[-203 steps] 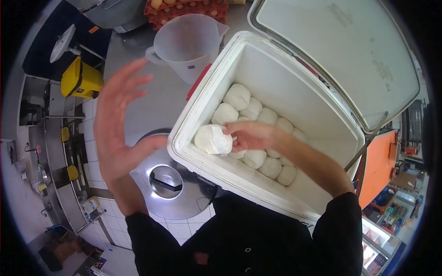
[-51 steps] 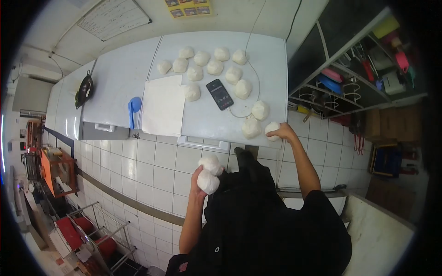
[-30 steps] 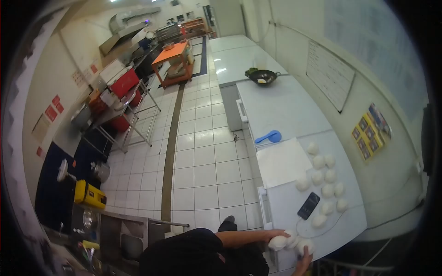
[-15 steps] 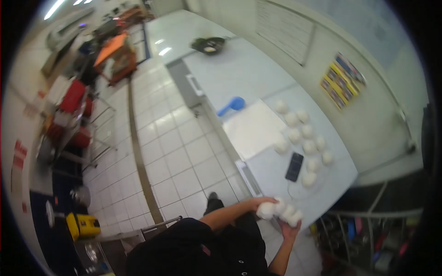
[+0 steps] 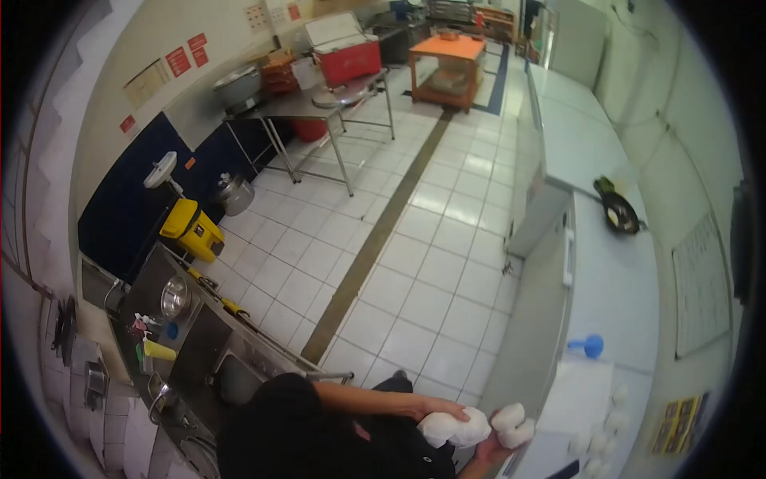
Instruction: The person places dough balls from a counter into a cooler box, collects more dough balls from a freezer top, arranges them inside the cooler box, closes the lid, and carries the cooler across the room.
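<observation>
My left hand (image 5: 444, 409) is closed around white balls (image 5: 469, 429) that look like dough, seen as two lumps pressed side by side. Just to its right, my right hand (image 5: 491, 452) is curled under more white balls (image 5: 515, 431), with its fingers partly hidden. Both hands are beside the front edge of a long white counter (image 5: 610, 307). On the counter, several loose white balls (image 5: 614, 421) lie beside a white sheet (image 5: 576, 391). A dark phone (image 5: 565, 471) shows partly at the bottom edge.
A blue scoop-like tool (image 5: 590, 346) and a black pan (image 5: 618, 214) with food are on the counter. To the left is a steel sink (image 5: 239, 379) with a metal bowl (image 5: 175, 297). A yellow bin (image 5: 194, 231) and an orange table (image 5: 447, 68) stand farther off.
The view has swung left, so the counter now sits at the right and the sink shows. The white balls, bunched together before, are now in two groups, one in each hand.
</observation>
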A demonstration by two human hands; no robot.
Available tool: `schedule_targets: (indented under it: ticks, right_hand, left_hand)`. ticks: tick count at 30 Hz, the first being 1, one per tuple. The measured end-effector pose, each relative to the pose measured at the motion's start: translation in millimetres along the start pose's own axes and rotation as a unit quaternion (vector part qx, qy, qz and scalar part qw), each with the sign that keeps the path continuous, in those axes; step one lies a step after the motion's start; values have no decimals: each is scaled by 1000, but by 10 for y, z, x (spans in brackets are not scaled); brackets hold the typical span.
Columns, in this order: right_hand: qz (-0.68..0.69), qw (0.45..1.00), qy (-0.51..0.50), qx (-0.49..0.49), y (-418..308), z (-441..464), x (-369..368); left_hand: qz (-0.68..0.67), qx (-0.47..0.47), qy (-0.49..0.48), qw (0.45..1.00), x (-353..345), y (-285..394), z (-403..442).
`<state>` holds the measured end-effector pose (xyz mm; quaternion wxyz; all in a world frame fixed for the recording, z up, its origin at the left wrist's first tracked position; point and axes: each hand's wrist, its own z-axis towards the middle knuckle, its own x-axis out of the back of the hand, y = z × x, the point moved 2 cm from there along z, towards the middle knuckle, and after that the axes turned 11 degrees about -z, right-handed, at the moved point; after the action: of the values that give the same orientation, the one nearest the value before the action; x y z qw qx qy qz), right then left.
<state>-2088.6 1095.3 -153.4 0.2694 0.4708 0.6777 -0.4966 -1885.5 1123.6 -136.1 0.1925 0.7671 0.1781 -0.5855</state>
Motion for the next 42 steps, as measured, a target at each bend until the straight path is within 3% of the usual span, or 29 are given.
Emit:
schedule_targets:
  ticks: [1,3,4,6,10,11,13,14,19,23,29,33,37,39,42]
  right_hand:
    - [2,1000,-10,-2,260,143,-113]
    - [-55,952,-237,-184,965,440,-315]
    - [-48,953,-247,-167,1247,616,-378]
    - [-99,937,-240,-235,1846,962,-440]
    - [-208,877,-199,-385,3019,1484,-495]
    - [-207,877,-204,-382,3285,1661,-565]
    - [-187,832,-179,-491,3856,1948,-866]
    - [-194,814,-213,-504,4123,2115,-1054]
    - [-205,787,-298,-500,5445,2973,-2353]
    - [-199,784,-374,-454,6173,3382,-4207]
    - [-180,738,-434,-483,7511,4369,-5312]
    - [-148,725,-413,-530,8649,5141,-5532]
    - [-151,778,-355,-496,9657,5729,-6253]
    - [-119,806,-348,-464,10127,5982,-6681]
    - [-111,835,-311,-440,10692,6476,-7013]
  left_hand:
    - [7,-7,-1,1000,48,143,-219]
    - [-30,-56,78,995,218,442,-666]
    - [-37,-82,102,991,280,608,-891]
    - [-58,-118,145,981,589,905,-1247]
    - [-102,-181,122,971,1094,1587,-1823]
    - [-119,-200,129,964,1243,1819,-1963]
    - [-139,-230,141,953,1450,2326,-2245]
    - [-134,-242,148,950,1547,2650,-2369]
    - [-86,-287,193,934,1596,4295,-3129]
    - [-49,-335,226,914,1377,5514,-3658]
    - [-50,-432,201,878,1680,7131,-4251]
    - [-55,-425,182,885,2275,8314,-4791]
    - [-6,-384,141,912,2380,9776,-5564]
    - [-15,-393,184,901,2329,10477,-5928]
    - [-47,-378,172,908,2354,11301,-6324]
